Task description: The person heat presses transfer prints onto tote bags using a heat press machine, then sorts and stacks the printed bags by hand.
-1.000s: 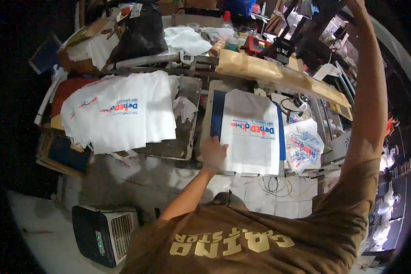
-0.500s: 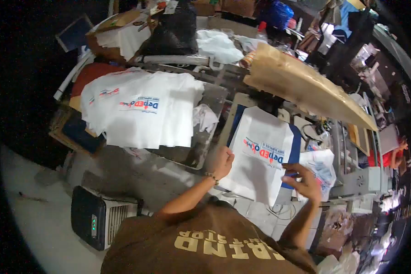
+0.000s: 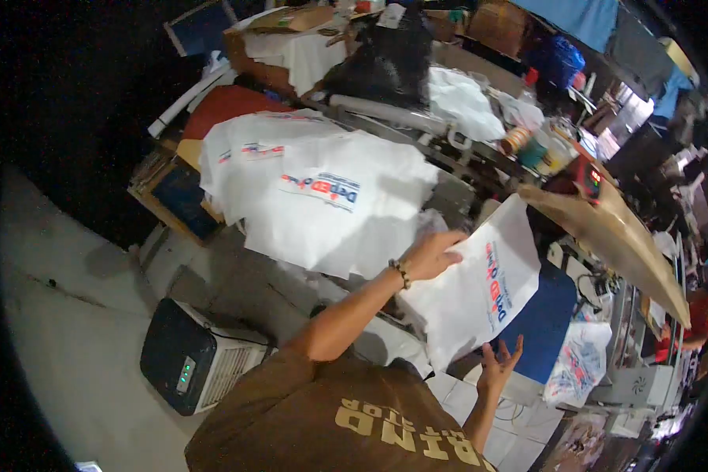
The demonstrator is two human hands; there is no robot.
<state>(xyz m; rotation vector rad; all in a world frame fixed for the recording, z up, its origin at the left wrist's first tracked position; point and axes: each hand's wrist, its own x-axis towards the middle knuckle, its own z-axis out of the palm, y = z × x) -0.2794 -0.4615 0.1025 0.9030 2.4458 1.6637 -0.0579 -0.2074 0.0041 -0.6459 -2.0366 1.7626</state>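
A white printed bag (image 3: 488,287) is lifted at a slant off the blue pad (image 3: 544,322). My left hand (image 3: 434,256) grips its left edge, fingers closed on it. Below the bag's lower right edge, my right hand (image 3: 501,363) has its fingers spread and holds nothing. Left of the bag lies a spread stack of white printed bags (image 3: 330,197). A brown covered panel (image 3: 613,244) is raised behind the blue pad, with a red device (image 3: 588,179) beside it.
A black and white appliance (image 3: 200,358) stands on the floor at the left. Crumpled printed sheets (image 3: 580,362) lie right of the pad. Behind are a black plastic bag (image 3: 385,63) and a cardboard box (image 3: 291,47). Another person in red (image 3: 692,322) is at the far right.
The printed bag has come up off the blue pad and shifted left toward the stack in my left hand. My right hand came down from the raised panel, and the view has turned left.
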